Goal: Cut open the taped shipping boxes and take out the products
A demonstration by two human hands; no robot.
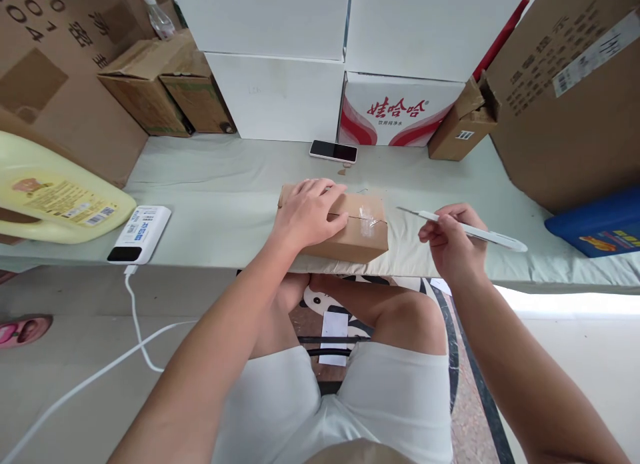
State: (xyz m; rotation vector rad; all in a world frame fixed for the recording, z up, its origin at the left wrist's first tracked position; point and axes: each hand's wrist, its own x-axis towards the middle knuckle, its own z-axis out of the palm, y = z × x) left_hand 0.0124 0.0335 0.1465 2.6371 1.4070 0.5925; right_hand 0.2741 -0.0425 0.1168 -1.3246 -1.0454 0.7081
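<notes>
A small brown cardboard box (350,241) lies near the front edge of the cloth-covered table (225,184). Clear tape shows at its right end, across the seam. My left hand (313,211) grips the box from above at its left part, fingers over the far side and thumb toward the near edge. To the right of the box, my right hand (457,241) is closed around a slim white utility knife (500,240). The knife's blade is out and points left toward the box, apart from it.
A phone (333,151) lies behind the box, near small brown scraps. White cartons (280,97) are stacked at the back. On the left are a yellow jug (55,191) and a white power bank (140,234) with a cable. A blue box (600,224) lies at the right.
</notes>
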